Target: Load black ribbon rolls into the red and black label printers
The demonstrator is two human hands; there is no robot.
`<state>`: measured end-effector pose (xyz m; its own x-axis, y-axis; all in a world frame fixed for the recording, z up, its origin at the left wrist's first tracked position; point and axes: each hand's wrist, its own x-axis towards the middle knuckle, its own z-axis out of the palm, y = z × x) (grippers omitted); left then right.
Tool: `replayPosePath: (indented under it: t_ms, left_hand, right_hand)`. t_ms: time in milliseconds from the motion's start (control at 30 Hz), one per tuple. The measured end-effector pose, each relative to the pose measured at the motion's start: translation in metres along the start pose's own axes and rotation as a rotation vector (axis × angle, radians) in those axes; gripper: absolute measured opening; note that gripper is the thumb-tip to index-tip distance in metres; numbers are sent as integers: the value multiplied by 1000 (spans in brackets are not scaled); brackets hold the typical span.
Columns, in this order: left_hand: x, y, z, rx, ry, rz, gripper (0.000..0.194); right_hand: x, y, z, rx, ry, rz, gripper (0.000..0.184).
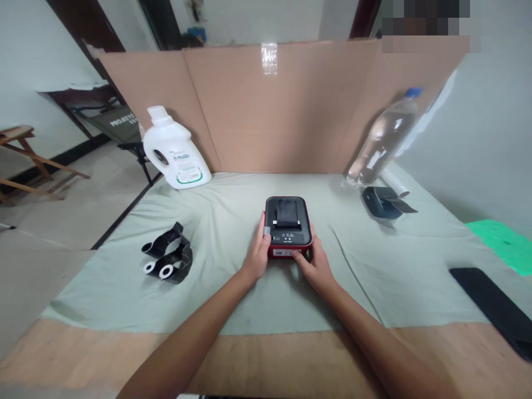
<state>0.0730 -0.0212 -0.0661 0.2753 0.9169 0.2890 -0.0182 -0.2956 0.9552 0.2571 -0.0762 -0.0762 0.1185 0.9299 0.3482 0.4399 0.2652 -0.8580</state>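
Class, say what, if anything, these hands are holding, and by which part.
The black-topped, red-sided boxy device, by its opposite sides: left hand on its left, right hand on its right.

You work in a makeshift tabletop recording corner: cardboard panel (pixel 266 111) beyond your hands, cloth-covered table (pixel 233 305) beneath them, folding chair (pixel 120 124) past your left hand.

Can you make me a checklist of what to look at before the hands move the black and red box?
1. Left hand on the black and red box: ok, at its left side.
2. Right hand on it: ok, at the right side and near edge.
3. Box resting on the cloth: cannot tell.
4. Cloth smooth: not ok, it has wrinkles.
5. White jug away from the hands: ok.
6. Blue cap on the clear bottle: ok.
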Motion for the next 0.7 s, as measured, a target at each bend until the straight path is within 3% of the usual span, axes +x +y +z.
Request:
replayPosePath:
  t_ms: [267,700]
  left_hand:
    - [-6,-15,-1,41,-9,102,68]
    - [-12,-9,-2,146,15,208,63]
  right_hand:
    - [-2,2,1,-21,-12,-18,82]
    - [-3,3,0,-15,-7,-13,87]
